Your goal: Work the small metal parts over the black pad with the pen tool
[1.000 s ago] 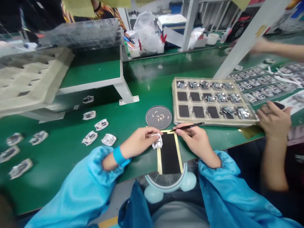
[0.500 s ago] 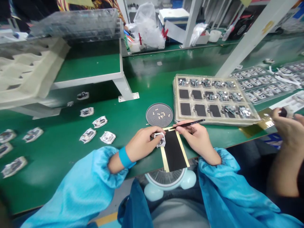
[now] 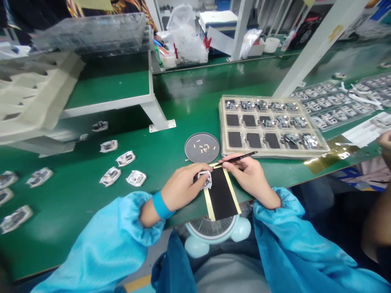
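Note:
My left hand (image 3: 182, 186) is closed on a small white-framed part (image 3: 205, 179), held at the left edge of a black pad with a gold border (image 3: 221, 193) on the green bench. My right hand (image 3: 249, 174) pinches black tweezers (image 3: 241, 156), whose tip points left over the pad's top edge. Just beyond lies a round grey perforated dish (image 3: 202, 147) with several tiny pieces in it. A beige tray (image 3: 271, 151) to the right holds rows of black pads and metal parts.
Several loose white-framed parts (image 3: 122, 169) lie on the bench to the left. A white raised shelf (image 3: 116, 103) stands behind them. More trays of parts (image 3: 332, 101) sit far right, where another person's arm (image 3: 380, 211) shows. A pale blue fan (image 3: 214, 236) sits at the bench edge.
My left hand has turned the small part upright against the pad. The other person's hand at the right has pulled back toward the frame's edge. My view shifted slightly.

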Tool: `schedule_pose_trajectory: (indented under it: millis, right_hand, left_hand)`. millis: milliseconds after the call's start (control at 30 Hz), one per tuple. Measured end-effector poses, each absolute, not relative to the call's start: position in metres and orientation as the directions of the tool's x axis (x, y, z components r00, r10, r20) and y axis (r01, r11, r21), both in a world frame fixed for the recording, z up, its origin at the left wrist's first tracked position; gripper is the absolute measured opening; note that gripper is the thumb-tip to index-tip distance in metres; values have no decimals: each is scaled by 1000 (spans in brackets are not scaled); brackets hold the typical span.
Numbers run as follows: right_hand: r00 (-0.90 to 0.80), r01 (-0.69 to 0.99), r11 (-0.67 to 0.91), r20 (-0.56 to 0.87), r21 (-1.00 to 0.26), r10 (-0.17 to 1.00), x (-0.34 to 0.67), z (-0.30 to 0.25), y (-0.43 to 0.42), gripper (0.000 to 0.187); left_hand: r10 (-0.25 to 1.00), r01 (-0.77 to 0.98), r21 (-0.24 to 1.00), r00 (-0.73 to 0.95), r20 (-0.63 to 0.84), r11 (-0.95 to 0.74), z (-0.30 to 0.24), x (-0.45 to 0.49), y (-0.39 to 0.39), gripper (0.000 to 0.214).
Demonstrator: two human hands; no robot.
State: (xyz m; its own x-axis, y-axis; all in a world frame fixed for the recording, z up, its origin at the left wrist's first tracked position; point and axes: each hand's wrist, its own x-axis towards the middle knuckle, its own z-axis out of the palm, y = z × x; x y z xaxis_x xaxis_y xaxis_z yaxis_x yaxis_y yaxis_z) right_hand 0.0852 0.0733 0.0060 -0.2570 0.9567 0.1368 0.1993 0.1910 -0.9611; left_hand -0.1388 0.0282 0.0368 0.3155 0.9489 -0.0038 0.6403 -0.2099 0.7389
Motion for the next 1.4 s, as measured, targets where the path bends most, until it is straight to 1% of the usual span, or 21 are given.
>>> schedule_pose_trajectory:
  millis: [233, 300, 367, 433, 500, 533, 600, 667, 767, 900, 967, 1100, 1400]
  right_hand:
    - [-257, 178, 194, 145, -965, 955, 87, 1, 72, 16]
    - [-238, 138, 194, 158, -971, 958, 88, 2, 70, 15]
    - [-198, 90, 207, 186, -974, 962, 89, 4, 66, 13]
    - [-149, 52, 252, 242, -966, 959, 89, 7, 62, 10]
    - [-122, 30, 327, 321, -945, 939, 89, 11, 59, 8]
    - [-121, 23, 366, 361, -930, 925, 88, 13, 58, 6]
    - [-134, 8, 438, 434, -899, 891, 88, 15, 57, 4]
    - [-156, -12, 491, 487, -871, 860, 87, 16, 57, 10]
    - [-221, -20, 538, 529, -843, 819, 87, 17, 58, 17]
    - [-358, 7, 617, 574, -787, 736, 86, 15, 60, 23]
    - [-400, 11, 644, 587, -765, 704, 86, 13, 61, 28]
    - [-422, 34, 649, 578, -760, 699, 85, 11, 62, 33]
    - [-444, 61, 662, 574, -747, 688, 84, 11, 62, 35]
  left_hand:
    - [956, 636, 746, 294, 0, -196, 37, -138, 28, 24]
    - [966, 631, 761, 259, -24, -151, 35, -138, 29, 23]
    - [975, 592, 803, 210, -68, -72, 31, -137, 29, 22]
    - [977, 455, 890, 168, -128, 39, 28, -136, 29, 23]
    - [969, 252, 957, 163, -188, 143, 26, -133, 29, 26]
    - [963, 169, 968, 168, -212, 184, 25, -131, 29, 27]
    - [957, 93, 970, 165, -238, 225, 24, -128, 30, 26]
    - [961, 94, 970, 143, -238, 226, 24, -126, 30, 23]
    - [967, 140, 970, 131, -218, 200, 21, -127, 30, 22]
    - [977, 269, 954, 129, -171, 132, 15, -130, 29, 25]
    - [981, 321, 942, 131, -144, 96, 13, -130, 28, 26]
    - [984, 369, 928, 136, -114, 57, 14, -130, 28, 27]
    - [986, 391, 919, 132, -103, 43, 15, -130, 28, 30]
